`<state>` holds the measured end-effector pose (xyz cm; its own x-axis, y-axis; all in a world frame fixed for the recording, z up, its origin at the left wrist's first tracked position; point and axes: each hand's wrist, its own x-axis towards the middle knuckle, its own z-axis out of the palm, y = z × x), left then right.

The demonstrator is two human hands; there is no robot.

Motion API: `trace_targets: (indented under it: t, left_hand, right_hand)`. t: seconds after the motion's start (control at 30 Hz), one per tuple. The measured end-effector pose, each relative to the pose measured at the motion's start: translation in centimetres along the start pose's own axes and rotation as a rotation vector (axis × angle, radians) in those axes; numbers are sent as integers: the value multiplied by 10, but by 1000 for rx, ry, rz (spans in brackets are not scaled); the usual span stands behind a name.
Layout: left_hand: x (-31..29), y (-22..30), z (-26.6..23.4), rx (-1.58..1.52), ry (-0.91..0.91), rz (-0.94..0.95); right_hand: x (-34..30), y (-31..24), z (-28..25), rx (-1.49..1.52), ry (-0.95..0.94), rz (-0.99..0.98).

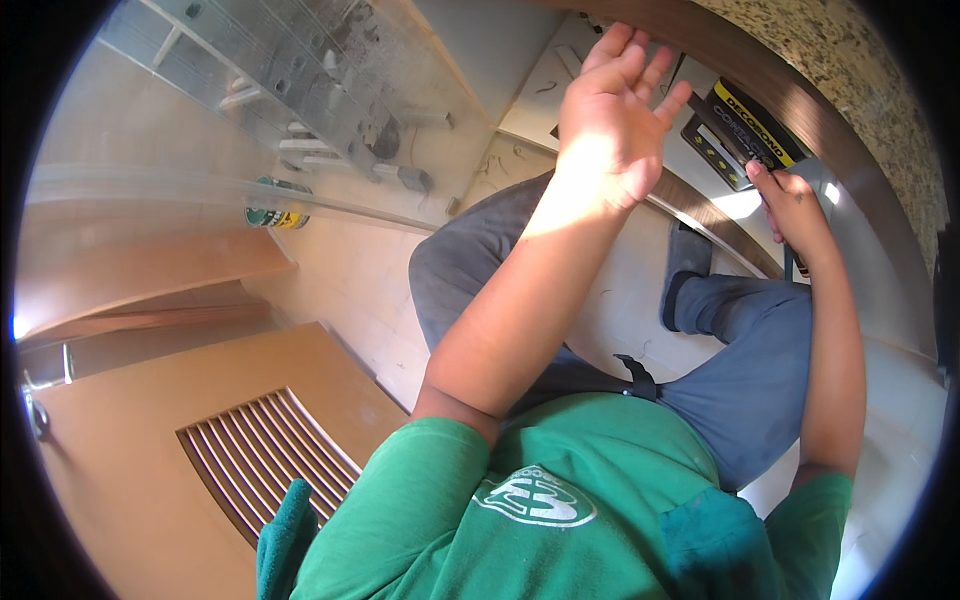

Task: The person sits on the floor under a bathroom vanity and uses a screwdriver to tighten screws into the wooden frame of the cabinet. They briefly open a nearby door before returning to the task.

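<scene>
My left hand is raised at the top centre, palm showing and fingers stretched apart, with nothing in it. Its fingertips reach the brown wooden edge below the counter; I cannot tell whether they touch it. On the right, my right hand is closed round a long, dark, narrow tool, thumb laid along it. The tool slants up and left from the fist toward the wooden edge; its exact kind is not clear. Just behind it stands a black and yellow container.
A speckled stone countertop curves along the upper right. Glass panel at left, with a green and yellow can behind it. A brown door with a slatted vent lies lower left. My bent legs frame the tiled floor.
</scene>
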<state>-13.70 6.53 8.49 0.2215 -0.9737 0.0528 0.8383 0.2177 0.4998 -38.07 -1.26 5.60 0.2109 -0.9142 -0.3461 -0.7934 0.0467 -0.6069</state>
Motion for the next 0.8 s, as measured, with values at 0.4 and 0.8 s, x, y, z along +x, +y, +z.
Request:
trace_targets:
  t: [0.4, 0.8]
  left_hand:
    - [2, -6, -9, -54, -53, -39]
    - [4, -12, -26, -314, -184, 90]
  right_hand:
    - [-6, 13, 5, 39, -60, -56]
    - [-109, 61, 26, 612, -98, -45]
